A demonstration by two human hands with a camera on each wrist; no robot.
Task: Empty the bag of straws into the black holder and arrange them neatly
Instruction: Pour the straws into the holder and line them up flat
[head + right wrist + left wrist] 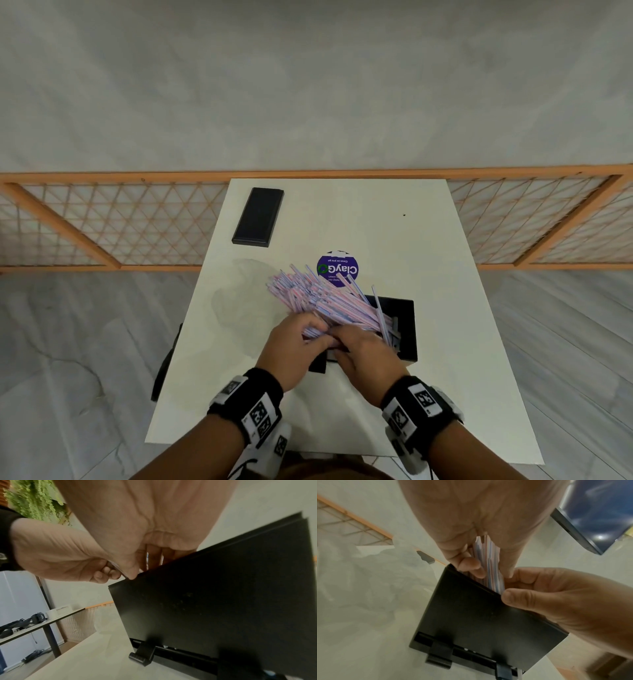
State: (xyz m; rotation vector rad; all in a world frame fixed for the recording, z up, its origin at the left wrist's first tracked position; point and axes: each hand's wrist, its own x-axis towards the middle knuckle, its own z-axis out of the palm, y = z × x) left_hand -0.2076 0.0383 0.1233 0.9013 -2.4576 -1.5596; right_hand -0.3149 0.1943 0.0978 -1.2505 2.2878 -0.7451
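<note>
A thick bundle of pink, white and blue striped straws [325, 301] leans out of the black holder [406, 329], fanning up and to the left. My left hand [317, 337] grips the bundle's near ends, fingers curled round them [481, 569]. My right hand [339, 339] meets it at the holder's near rim [479, 615] and pinches the same straws [494, 574] between thumb and fingers [510, 586]. The right wrist view shows both hands together above the holder's wall [223, 601]. The clear plastic bag [236, 301] lies crumpled on the table, left of the straws.
A black flat lid [257, 216] lies at the white table's [445, 377] far left. A round purple sticker [337, 269] sits behind the straws. An orange lattice fence [102, 222] runs behind the table. Another table with dark gear [25, 623] stands off to the side.
</note>
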